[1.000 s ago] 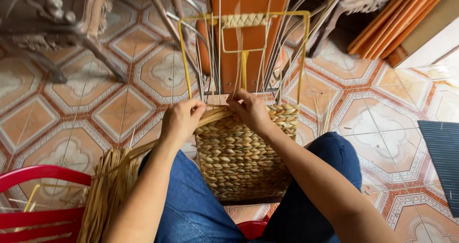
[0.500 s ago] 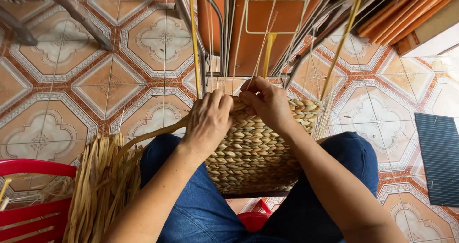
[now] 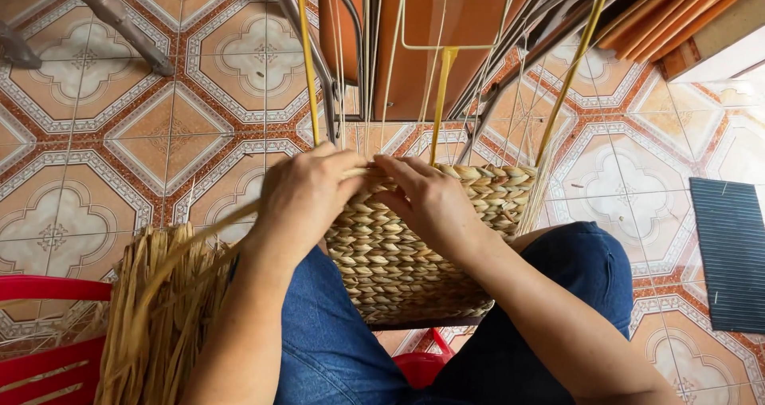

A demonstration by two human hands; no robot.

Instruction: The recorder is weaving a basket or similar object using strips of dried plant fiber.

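Observation:
A half-woven straw basket (image 3: 398, 253) rests between my knees, built on a yellow wire frame (image 3: 441, 94) with thin upright strands. My left hand (image 3: 307, 198) grips a long straw strand (image 3: 199, 237) at the basket's top left rim. My right hand (image 3: 426, 202) presses its fingers on the same rim, pinching the strand where it meets the weave. Both hands touch each other at the rim's edge. My legs in blue jeans (image 3: 343, 349) flank the basket.
A bundle of dried straw (image 3: 159, 317) lies over a red plastic crate (image 3: 48, 349) at lower left. Metal chair legs (image 3: 111, 14) stand at upper left, orange boards (image 3: 677, 14) at upper right, a dark ribbed mat (image 3: 733, 253) at right, on a patterned tile floor (image 3: 119, 134).
The view has moved closer to the basket. Both hands shifted slightly left along the rim, still working the strand into the weave.

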